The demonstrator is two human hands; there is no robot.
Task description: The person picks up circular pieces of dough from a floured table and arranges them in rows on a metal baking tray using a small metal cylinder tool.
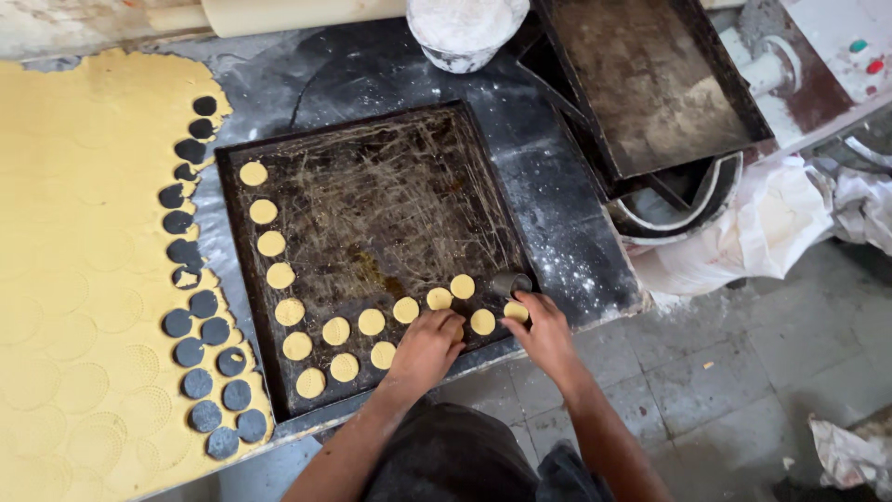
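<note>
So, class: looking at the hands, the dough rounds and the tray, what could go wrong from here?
1. The baking tray overhangs the table edge; pressing there might tip it.
2. The left hand lies over placed dough rounds and could squash them.
3. The round cutter by the right hand might dent the nearest round.

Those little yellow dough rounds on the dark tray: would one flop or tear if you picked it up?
Probably soft: the dough rounds look thin and flat, so one would likely bend or dent. The right hand seems to pinch one lightly.
</note>
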